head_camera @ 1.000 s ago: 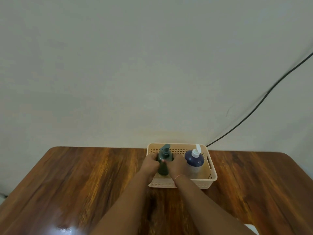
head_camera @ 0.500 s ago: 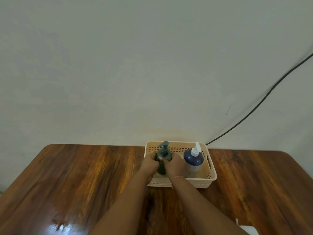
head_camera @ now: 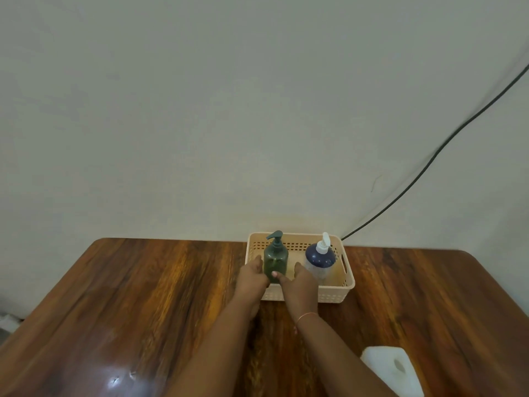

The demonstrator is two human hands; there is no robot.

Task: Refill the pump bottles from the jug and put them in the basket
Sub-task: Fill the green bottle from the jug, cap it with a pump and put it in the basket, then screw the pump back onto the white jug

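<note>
Two pump bottles are seen upright in the beige basket (head_camera: 347, 285), at the far edge of the wooden table (head_camera: 143, 296) by the wall. Green bottle (head_camera: 275, 260) is positioned directly between both hands, long axis vertical, pump spout pointed left. L hand (head_camera: 252, 277) is at the bottle's left side, fingers loosely spread; R hand (head_camera: 299, 282) is at its right, thumb laid against the lower front. Neither hand is closed round it; whether the L hand touches it can't be told. Blue bottle w/ white pump (head_camera: 320, 257) is found just right of the R hand, apart from it, upright, nozzle aimed up and away. No labels or writing can be read on either bottle. White jug (head_camera: 393, 368) is noted near the R forearm, at the table's near edge.
</note>
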